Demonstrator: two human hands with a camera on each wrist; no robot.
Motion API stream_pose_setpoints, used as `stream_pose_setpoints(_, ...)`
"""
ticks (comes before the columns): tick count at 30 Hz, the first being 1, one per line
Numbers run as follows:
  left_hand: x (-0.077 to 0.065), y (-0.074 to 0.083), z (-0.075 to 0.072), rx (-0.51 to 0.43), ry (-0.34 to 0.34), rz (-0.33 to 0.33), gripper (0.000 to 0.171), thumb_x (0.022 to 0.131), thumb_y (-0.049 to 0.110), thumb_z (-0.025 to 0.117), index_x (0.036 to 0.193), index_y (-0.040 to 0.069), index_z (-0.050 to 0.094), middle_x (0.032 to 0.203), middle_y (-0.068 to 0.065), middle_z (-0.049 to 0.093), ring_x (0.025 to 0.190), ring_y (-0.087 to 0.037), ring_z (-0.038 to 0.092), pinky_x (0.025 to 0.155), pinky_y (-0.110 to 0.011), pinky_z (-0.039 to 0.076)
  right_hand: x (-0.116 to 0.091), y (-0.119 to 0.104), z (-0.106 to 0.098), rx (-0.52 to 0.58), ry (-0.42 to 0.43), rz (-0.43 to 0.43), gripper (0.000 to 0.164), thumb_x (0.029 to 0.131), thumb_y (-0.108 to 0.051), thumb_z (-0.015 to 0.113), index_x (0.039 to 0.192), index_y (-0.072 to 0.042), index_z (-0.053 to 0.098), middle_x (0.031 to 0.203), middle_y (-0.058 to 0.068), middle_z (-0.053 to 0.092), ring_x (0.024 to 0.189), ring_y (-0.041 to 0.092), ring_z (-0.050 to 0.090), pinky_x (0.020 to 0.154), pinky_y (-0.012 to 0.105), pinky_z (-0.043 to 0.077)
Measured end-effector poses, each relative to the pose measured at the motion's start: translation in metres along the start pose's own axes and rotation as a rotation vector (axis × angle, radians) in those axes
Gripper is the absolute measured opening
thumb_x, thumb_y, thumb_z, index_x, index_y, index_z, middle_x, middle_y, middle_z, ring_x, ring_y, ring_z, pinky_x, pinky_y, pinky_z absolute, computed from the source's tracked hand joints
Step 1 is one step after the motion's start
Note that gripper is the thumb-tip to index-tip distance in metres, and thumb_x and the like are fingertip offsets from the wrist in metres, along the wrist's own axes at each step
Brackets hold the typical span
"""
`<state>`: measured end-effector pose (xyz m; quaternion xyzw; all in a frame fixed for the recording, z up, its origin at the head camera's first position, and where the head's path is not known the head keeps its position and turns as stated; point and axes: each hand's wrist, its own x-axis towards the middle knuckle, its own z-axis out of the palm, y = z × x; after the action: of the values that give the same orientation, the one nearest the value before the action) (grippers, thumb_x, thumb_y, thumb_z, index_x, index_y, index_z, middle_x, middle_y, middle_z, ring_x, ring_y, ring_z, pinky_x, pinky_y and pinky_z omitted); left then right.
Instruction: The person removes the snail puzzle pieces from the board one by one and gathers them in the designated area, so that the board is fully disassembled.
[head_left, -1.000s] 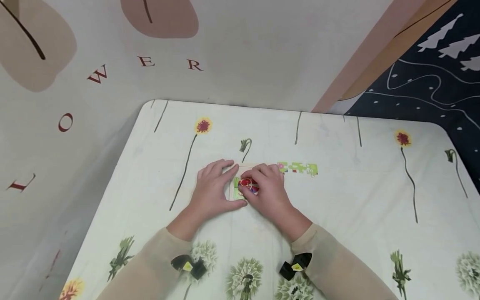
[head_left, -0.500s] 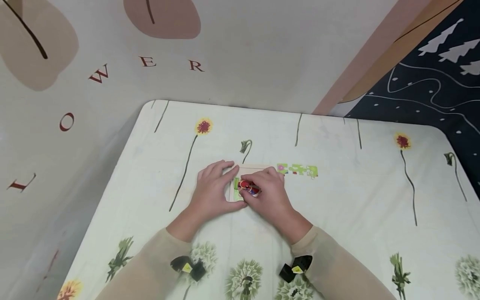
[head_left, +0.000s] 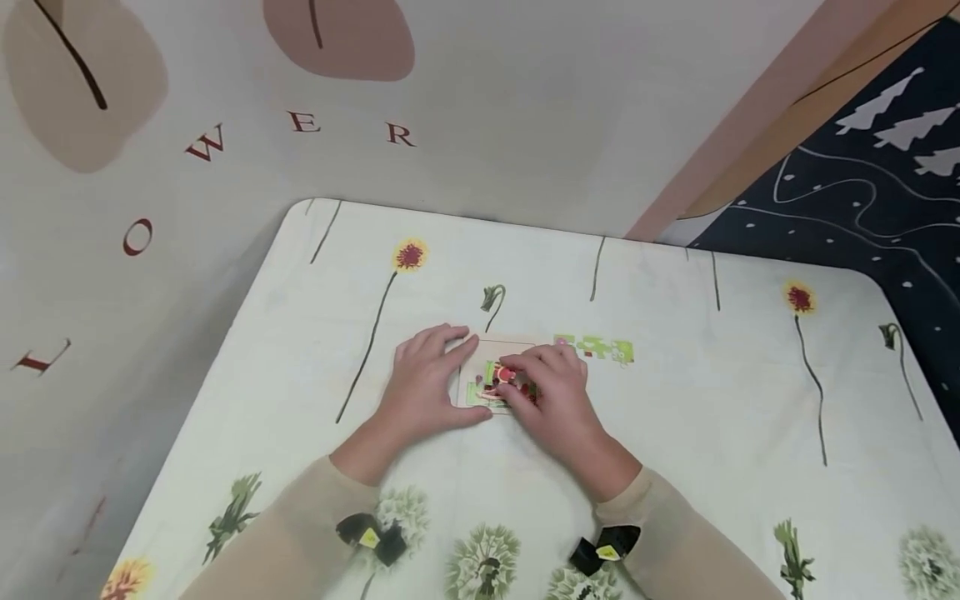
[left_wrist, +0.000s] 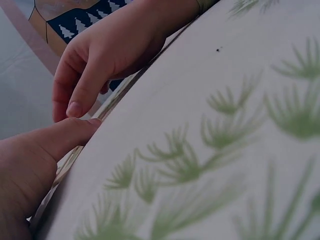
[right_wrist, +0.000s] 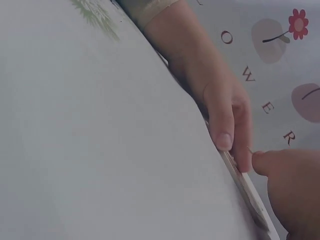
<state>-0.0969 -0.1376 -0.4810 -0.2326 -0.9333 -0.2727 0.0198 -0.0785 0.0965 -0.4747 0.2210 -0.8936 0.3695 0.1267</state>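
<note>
A small, pale puzzle board lies on the table between both hands, with colourful pieces on its near part. My left hand is spread along the board's left side, index fingertip at the far left corner and thumb along the near edge. Between right thumb and index finger, my right hand pinches a red and green puzzle piece, tilted close over the board. The left wrist view shows the left thumb at the board's edge, below the right hand. In the right wrist view, the pinched piece appears as a thin edge.
Several green puzzle pieces lie in a row just right of the board. A white cloth printed with flowers covers the table. The wall stands behind its far edge.
The right hand has shifted slightly right and nearer, lifting and turning the pinched piece, so more of the board shows. The left hand stays at the board's left side. The head view has tilted slightly.
</note>
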Motion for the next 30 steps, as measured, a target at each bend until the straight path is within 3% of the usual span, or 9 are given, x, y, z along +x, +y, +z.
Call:
stream_pose_setpoints(5, 0.004, 0.003, 0.002, 0.019, 0.001, 0.001, 0.105, 0.070, 0.062, 0.093, 0.153, 0.008, 0.058, 0.159, -0.008, 0.049, 0.150, -0.035, 0.037, 0.116, -0.061, 0.030, -0.004, 0.013, -0.015, -0.014, 0.037, 0.015, 0.032, 0.086, -0.017, 0.090, 0.116, -0.013, 0.080, 0.109, 0.003, 0.068, 0.111, 0.033, 0.050, 0.095, 0.057, 0.031)
stream_pose_setpoints(12, 0.005, 0.006, -0.004, 0.021, 0.004, -0.006, 0.105, 0.068, 0.060, 0.094, 0.153, 0.008, 0.059, 0.158, -0.008, 0.050, 0.149, -0.034, 0.038, 0.116, -0.060, 0.030, -0.015, 0.035, -0.039, -0.019, 0.048, 0.123, 0.034, 0.087, -0.015, 0.090, 0.119, -0.011, 0.078, 0.113, 0.005, 0.069, 0.112, 0.032, 0.050, 0.099, 0.056, 0.029)
stream_pose_setpoints(17, 0.003, 0.007, -0.005, 0.016, 0.010, 0.000, 0.105, 0.068, 0.059, 0.095, 0.152, 0.008, 0.060, 0.157, -0.009, 0.051, 0.149, -0.035, 0.038, 0.115, -0.061, 0.031, -0.024, 0.045, -0.053, -0.055, 0.062, 0.191, 0.035, 0.087, -0.009, 0.089, 0.121, -0.009, 0.078, 0.114, 0.006, 0.068, 0.111, 0.031, 0.048, 0.094, 0.052, 0.028)
stream_pose_setpoints(30, -0.001, 0.006, 0.003, 0.013, 0.019, -0.011, 0.104, 0.068, 0.058, 0.096, 0.152, 0.010, 0.060, 0.157, -0.009, 0.052, 0.149, -0.035, 0.038, 0.113, -0.063, 0.033, -0.031, 0.049, -0.054, -0.112, -0.019, 0.175, 0.035, 0.088, -0.012, 0.088, 0.121, -0.010, 0.078, 0.108, 0.003, 0.065, 0.109, 0.031, 0.046, 0.092, 0.055, 0.028)
